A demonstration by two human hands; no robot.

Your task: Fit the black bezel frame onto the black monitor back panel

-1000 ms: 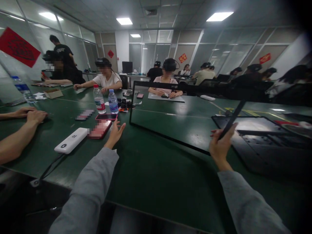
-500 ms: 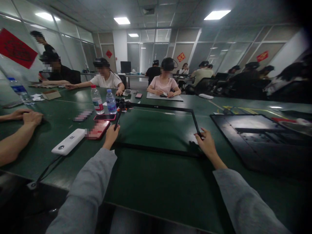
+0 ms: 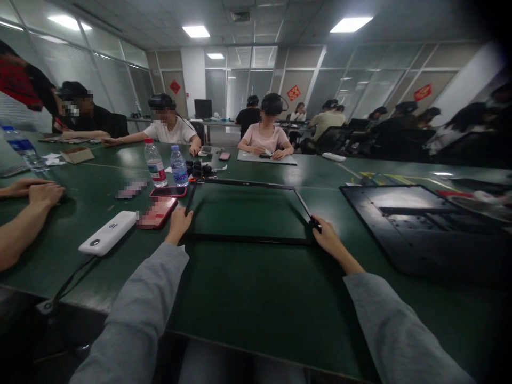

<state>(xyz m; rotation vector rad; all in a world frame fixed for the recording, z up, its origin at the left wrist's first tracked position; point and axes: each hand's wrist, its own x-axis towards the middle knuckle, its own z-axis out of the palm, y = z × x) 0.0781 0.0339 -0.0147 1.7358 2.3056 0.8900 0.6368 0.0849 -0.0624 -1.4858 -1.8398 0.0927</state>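
A thin black rectangular frame (image 3: 248, 238) lies flat on the green table (image 3: 256, 298) in front of me. My left hand (image 3: 178, 224) grips the frame's left side near the front corner. My right hand (image 3: 326, 237) is closed on the frame's right side near the front right corner. Both of my arms wear grey sleeves.
A dark back panel (image 3: 408, 224) lies to the right. On the left are phones (image 3: 156, 212), a white power bank (image 3: 107, 232) with a cable, and two water bottles (image 3: 152, 163). Another person's forearm (image 3: 24, 224) rests at the far left. Several people sit across the table.
The frame, held up tilted by my right hand a second ago, has come down flat onto the table. My left hand has taken hold of its left side.
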